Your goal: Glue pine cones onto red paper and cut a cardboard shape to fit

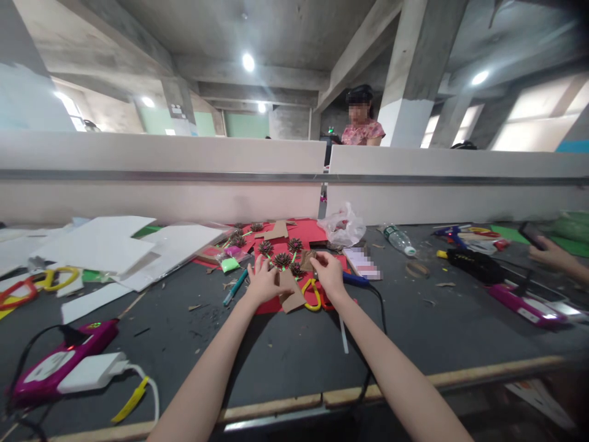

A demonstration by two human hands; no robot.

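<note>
Several brown pinecones (282, 260) with green stems lie on red paper (310, 231) in the middle of the table. My left hand (263, 283) is over the paper's left part, beside the pinecones and touching a piece of brown cardboard (291, 294); its fingers are apart. My right hand (329, 275) pinches a small brown piece (309, 260) at the right of the pinecones. Yellow-handled scissors (312, 296) lie between the hands. A blue glue gun (355, 279) is partly behind my right hand.
White sheets (101, 245) and scissors (62, 278) lie left. Power strips (69, 356) (524, 306) sit at both sides. A bottle (398, 239), plastic bag (344, 226) and teal pen (235, 287) lie around. Another person's hand (554, 253) holds a phone at right.
</note>
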